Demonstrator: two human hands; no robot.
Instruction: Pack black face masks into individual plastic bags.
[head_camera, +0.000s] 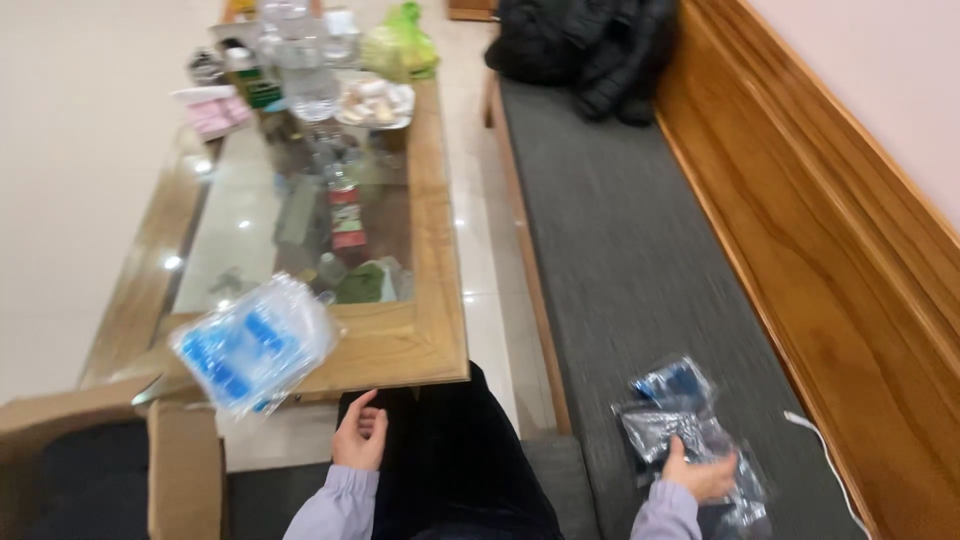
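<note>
Hands apart: right hand (703, 472) presses on clear plastic packets (685, 432) lying on the grey bench cushion (620, 250), left hand (360, 435) loosely curled, empty, near the worktop (400, 345).

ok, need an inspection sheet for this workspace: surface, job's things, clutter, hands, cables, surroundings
Surface: grey bench cushion; glass-topped wooden table.
Job's things: clear bags with dark parts on the cushion.
Clutter: blue-and-clear bag at the table edge; bottles, plate, green bag at the far end.
Hands: right hand on the clear bags; left hand empty, fingers curled.
Cables: white cable on the cushion.
Surroundings: cardboard box, black jacket, wooden backrest.
</note>
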